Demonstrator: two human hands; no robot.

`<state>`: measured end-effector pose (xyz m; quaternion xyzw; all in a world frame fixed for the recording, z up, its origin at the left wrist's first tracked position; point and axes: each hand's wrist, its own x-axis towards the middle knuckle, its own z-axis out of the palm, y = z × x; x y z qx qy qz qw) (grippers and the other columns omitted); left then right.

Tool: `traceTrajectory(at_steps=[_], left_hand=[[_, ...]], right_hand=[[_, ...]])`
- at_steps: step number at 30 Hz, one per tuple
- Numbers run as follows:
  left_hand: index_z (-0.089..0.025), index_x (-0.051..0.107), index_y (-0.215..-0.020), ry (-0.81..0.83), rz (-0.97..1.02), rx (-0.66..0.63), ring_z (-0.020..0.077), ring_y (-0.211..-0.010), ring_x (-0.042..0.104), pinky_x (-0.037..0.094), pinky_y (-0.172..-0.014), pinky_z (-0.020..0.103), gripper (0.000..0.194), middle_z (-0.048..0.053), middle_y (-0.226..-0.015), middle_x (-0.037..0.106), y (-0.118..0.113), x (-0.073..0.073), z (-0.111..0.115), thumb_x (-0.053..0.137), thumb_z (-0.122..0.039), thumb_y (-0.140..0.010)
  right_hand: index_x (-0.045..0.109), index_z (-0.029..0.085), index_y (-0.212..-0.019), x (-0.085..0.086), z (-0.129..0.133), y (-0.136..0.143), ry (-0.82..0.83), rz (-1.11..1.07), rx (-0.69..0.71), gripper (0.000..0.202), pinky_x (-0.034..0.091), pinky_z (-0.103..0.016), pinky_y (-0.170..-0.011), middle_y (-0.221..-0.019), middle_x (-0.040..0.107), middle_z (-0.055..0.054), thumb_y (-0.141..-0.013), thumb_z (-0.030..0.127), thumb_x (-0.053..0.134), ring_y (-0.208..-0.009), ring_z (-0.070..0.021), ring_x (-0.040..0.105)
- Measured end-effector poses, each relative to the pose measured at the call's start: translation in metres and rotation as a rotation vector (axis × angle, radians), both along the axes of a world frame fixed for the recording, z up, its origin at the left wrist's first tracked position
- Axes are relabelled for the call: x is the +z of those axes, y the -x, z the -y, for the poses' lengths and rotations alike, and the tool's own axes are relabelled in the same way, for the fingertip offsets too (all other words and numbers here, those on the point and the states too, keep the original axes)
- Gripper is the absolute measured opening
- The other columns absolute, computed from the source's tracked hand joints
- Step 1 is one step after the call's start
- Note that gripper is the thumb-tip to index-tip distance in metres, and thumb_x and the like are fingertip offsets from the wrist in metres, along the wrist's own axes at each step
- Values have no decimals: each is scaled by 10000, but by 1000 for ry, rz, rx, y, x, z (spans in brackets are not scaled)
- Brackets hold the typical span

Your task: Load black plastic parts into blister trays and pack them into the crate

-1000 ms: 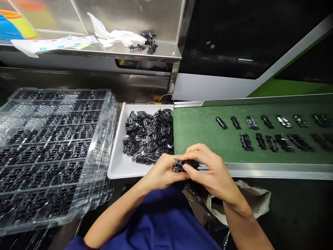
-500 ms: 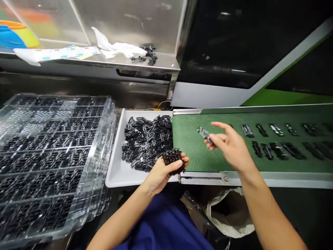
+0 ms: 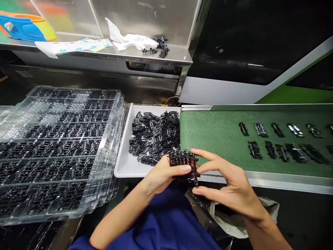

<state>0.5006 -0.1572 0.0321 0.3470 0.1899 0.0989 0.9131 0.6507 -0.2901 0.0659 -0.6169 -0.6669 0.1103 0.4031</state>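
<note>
"Two hands were close together in front of the blue shirt (image 3: 156, 224). What had changed?"

"The right hand (image 3: 231, 182), mainly. Half a second earlier it was out over the green belt (image 3: 205, 128) with one part in its fingers; now it was back beside the left hand (image 3: 158, 175)."

"And that part?"

"Most likely the end part (image 3: 196, 175), which hung at the right end of the bunch, between the right thumb and the fingers above it."

"Was it gripped?"

"I could not tell. Thumb and fingers stood apart, on either side of it; whether they pressed on it did not show."

"The left, then?"

"Clamped. Its thumb lay across a stack of black parts (image 3: 182, 159), many set side by side, held up near the place where the white tray (image 3: 126, 167) met the belt."

"How did the belt look?"

"Two rows of parts lay on it, over toward the right. The leftmost part of the far row (image 3: 243, 128) had seemingly been second in line a second earlier; the one ahead of it was gone."

"So parts were coming off the belt and into the left hand?"

"That was my reading: one more gathered, with both rows only partly taken up. The loose parts (image 3: 156, 135) in the tray and the filled clear trays (image 3: 91, 201) at the left showed no change that I could make out."
</note>
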Motion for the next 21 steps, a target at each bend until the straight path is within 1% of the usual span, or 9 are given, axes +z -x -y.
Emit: traceTrajectory(at_steps=[1,3,4,6,8,11,18,21], left_hand=[[-140,755,-943,11,-14,2,156,-771,689,534,-788,267,351,68,-848,747,1,1,0,860,-281,-639],[-141,753,-946,1,-42,9,173,-789,700,539,-793,282,358,78,-870,752,4,3,1,858,-285,-635],[-142,754,-945,-21,-49,13,180,-801,704,537,-802,286,350,79,-873,754,5,4,1,851,-286,-641],[-145,757,-948,-85,-53,17,197,-847,709,528,-833,292,328,73,-871,757,6,6,2,831,-281,-659],[-151,757,-955,-136,-53,14,218,-909,707,518,-866,303,316,67,-879,760,7,7,3,816,-283,-673],[-159,752,-963,-173,-60,9,232,-959,698,515,-891,316,317,62,-931,761,8,6,4,814,-291,-682],[-173,754,-987,-221,-17,2,238,-928,699,527,-868,334,312,67,-940,755,9,4,8,805,-281,-699],[-191,761,-968,-234,-17,25,221,-907,696,523,-866,317,286,57,-948,753,9,4,8,809,-257,-693]], right_hand=[[553,258,-1137,0,2,2,5,-37,-28,442,501,-326,-1041,-1361,596,-81,-766,284,793,-1238,-212,587],[457,259,-1323,1,6,6,9,-25,-92,644,495,-323,-1058,-1369,593,-83,-772,274,790,-1249,-204,582],[395,256,-1398,1,7,9,13,11,-106,718,495,-323,-1063,-1379,586,-84,-789,264,775,-1256,-201,576],[287,254,-1487,3,8,15,31,87,-102,799,507,-329,-1057,-1390,578,-83,-826,250,737,-1261,-197,572],[223,256,-1521,4,8,19,26,140,-100,836,514,-352,-1055,-1384,585,-83,-845,247,715,-1261,-205,573],[187,257,-1539,4,7,21,14,197,-113,854,504,-383,-1069,-1390,579,-89,-857,246,701,-1266,-222,569],[140,258,-1553,1,8,17,19,222,-71,869,495,-395,-1078,-1404,568,-100,-875,270,683,-1285,-239,551],[134,265,-1553,-1,9,16,43,196,-58,863,497,-399,-1076,-1415,559,-98,-881,287,675,-1301,-239,535]])
